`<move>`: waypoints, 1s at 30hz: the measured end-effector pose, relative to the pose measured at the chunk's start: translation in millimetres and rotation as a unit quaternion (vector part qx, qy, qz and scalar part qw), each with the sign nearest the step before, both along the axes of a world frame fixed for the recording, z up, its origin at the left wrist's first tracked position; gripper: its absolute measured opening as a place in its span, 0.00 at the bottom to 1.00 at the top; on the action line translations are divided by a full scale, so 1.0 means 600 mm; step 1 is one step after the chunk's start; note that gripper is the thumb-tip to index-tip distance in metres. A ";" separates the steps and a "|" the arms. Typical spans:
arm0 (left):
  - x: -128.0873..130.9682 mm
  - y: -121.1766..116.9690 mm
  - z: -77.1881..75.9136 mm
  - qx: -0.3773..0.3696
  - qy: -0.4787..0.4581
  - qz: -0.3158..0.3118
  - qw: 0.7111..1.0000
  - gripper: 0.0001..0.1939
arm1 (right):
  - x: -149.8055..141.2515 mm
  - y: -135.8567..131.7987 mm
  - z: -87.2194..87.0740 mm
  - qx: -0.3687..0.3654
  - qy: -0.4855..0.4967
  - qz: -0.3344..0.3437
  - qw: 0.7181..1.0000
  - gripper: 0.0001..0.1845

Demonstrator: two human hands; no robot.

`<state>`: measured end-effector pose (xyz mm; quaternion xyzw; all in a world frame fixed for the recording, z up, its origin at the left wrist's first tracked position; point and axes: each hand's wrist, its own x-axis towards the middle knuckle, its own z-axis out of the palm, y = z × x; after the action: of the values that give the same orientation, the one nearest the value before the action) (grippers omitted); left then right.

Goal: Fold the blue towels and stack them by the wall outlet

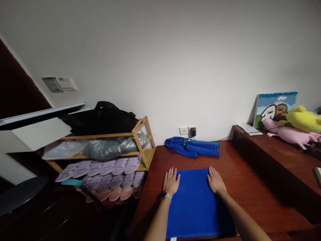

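Observation:
A blue towel (195, 204) lies spread flat on a dark red wooden table (240, 187) in front of me. My left hand (171, 181) rests flat on its far left corner, fingers stretched out. My right hand (215, 181) lies flat on the far right corner, fingers also stretched out. Neither hand grips anything. A second heap of blue cloth (192, 147) sits farther back by the wall, beyond both hands.
A wooden rack (144, 140) at the left holds a black bag (100, 118), bagged items and several slippers (110, 167). A wall socket with a charger (192, 131) is behind the table. Plush toys (296, 129) and a picture (274, 107) sit on a raised ledge at the right.

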<state>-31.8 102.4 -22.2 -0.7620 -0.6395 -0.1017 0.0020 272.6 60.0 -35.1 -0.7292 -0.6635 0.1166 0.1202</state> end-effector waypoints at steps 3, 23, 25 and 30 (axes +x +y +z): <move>0.001 0.001 -0.002 -0.005 0.000 -0.001 1.000 0.34 | -0.002 -0.001 0.004 -0.001 0.004 -0.002 1.000 0.38; 0.311 -0.044 -0.014 -0.018 -0.073 -0.182 0.980 0.34 | 0.009 0.007 -0.011 0.008 -0.015 0.035 0.999 0.37; 0.295 -0.042 -0.019 -0.027 -0.071 -0.172 0.982 0.35 | 0.008 0.008 -0.010 0.007 -0.012 0.029 0.999 0.37; 0.128 -0.012 -0.008 -0.023 -0.028 -0.079 0.996 0.38 | 0.002 0.006 -0.001 0.002 0.004 -0.003 1.000 0.38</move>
<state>45.0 95.2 -26.9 -0.8071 -0.5790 -0.1080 -0.0416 273.9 63.8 -35.5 -0.7305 -0.6611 0.1176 0.1245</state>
